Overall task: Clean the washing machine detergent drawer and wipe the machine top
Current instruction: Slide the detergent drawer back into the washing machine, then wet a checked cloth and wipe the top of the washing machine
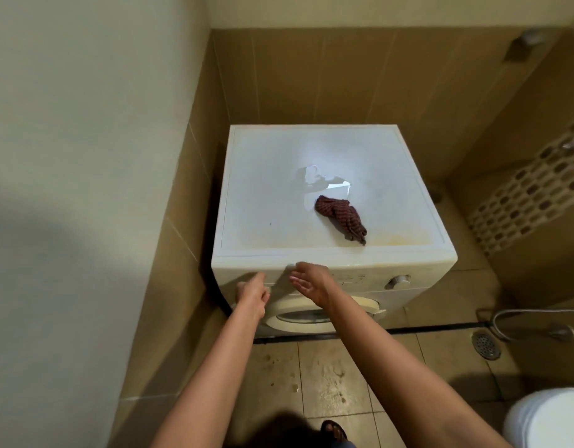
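A white front-loading washing machine (263, 195) stands in a tiled corner, its flat top dusty and stained yellow near the front edge. A crumpled dark red checked cloth (340, 218) lies on the top, right of centre, next to a bright patch of reflected light. My left hand (251, 291) is at the upper left of the front panel, fingers curled with the index finger stretched toward the panel, where the detergent drawer front is hidden behind my hands. My right hand (310, 281) hovers just beside it, palm up, fingers apart and holding nothing.
A round dial (398, 281) sits at the panel's right end, and the round door (311, 313) is below my hands. Tiled walls close in at the left and back. A floor drain (487, 344), a hose, and a white toilet (547, 418) are at the right.
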The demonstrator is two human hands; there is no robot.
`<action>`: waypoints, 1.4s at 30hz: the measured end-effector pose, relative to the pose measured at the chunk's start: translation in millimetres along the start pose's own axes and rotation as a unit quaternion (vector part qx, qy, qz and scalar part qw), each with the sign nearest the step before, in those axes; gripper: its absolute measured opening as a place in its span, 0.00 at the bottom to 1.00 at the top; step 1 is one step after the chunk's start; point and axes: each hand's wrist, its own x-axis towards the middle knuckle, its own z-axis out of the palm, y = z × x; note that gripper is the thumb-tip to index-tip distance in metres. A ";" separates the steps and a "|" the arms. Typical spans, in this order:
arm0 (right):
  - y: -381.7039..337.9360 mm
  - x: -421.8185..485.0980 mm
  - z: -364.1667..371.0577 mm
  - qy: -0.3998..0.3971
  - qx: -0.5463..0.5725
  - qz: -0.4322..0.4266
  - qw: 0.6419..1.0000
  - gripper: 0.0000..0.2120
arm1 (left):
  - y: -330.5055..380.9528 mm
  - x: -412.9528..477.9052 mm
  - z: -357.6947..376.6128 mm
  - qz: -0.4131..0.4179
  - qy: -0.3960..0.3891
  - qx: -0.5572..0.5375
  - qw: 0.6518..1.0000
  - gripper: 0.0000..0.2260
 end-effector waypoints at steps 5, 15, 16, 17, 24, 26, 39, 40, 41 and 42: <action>-29.0 -2.8 -35.4 0.112 -0.140 -0.151 0.972 0.02 | 12.4 -17.0 32.3 -0.007 -0.105 0.085 0.991 0.08; -95.6 5.0 -86.2 0.169 -0.300 -0.265 0.901 0.08 | 33.9 -28.2 112.9 0.005 -0.138 0.125 0.983 0.05; -103.1 8.9 -88.5 0.172 -0.322 -0.278 0.889 0.09 | 36.3 -28.6 120.6 0.004 -0.137 0.125 0.983 0.05; -109.4 13.7 -89.5 0.174 -0.349 -0.286 0.875 0.10 | 38.0 -27.8 127.4 0.004 -0.135 0.126 0.983 0.05; -132.3 53.5 -82.6 0.177 -0.575 -0.261 0.755 0.29 | 50.8 -12.8 164.2 0.009 -0.115 0.139 0.984 0.05; -133.9 61.5 -84.1 0.186 -0.593 -0.265 0.737 0.25 | 53.7 -9.0 170.6 0.006 -0.124 0.138 0.983 0.05; -155.5 32.5 -96.4 0.046 -0.485 -0.506 0.711 0.16 | 71.9 -23.2 194.7 0.006 -0.307 -0.009 0.952 0.22; -154.5 29.4 -97.0 0.005 -0.498 -0.525 0.690 0.17 | 73.8 -25.0 196.0 0.016 -0.310 -0.021 0.950 0.20; -154.4 26.7 -98.4 -0.034 -0.505 -0.545 0.669 0.17 | 76.3 -27.2 196.5 0.026 -0.311 -0.029 0.950 0.19; -154.0 24.4 -101.8 -0.067 -0.500 -0.559 0.658 0.16 | 78.1 -28.5 196.1 0.036 -0.308 -0.024 0.950 0.19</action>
